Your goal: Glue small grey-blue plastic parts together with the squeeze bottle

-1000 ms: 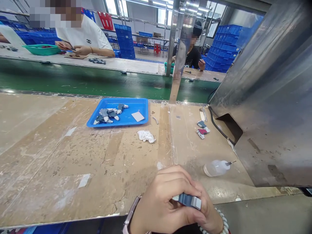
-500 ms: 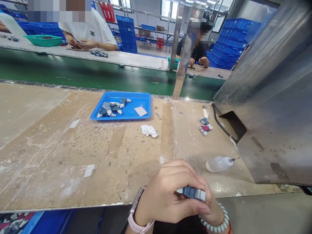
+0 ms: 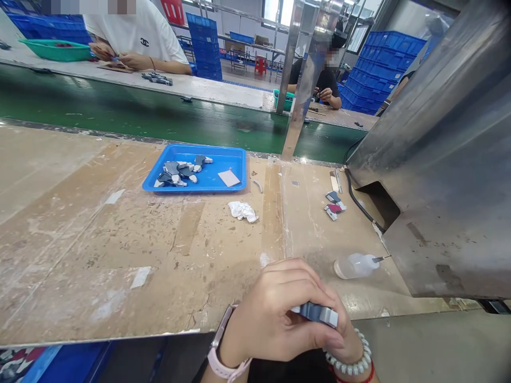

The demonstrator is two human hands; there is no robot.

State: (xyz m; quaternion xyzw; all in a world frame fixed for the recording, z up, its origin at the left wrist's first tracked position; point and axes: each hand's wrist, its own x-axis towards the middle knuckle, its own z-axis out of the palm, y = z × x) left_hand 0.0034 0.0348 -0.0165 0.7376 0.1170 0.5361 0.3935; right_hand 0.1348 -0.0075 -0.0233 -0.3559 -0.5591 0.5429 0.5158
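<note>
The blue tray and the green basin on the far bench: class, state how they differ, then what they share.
The blue tray is flat, shallow and rectangular; the green basin is deeper with sloping walls. The blue tray lies on the near workbench, this side of the green conveyor belt; the green basin stands beyond it, beside a seated person. Both hold small items.

The only readable mark is a small black logo (image 3: 144,41) of two interlocked, back-to-back letter Cs, printed on the chest of a white T-shirt (image 3: 159,37) worn by a person seated at the far counter (image 3: 223,94), beyond the green belt (image 3: 159,119). No words, numbers or labels can be read on anything else in view.
</note>
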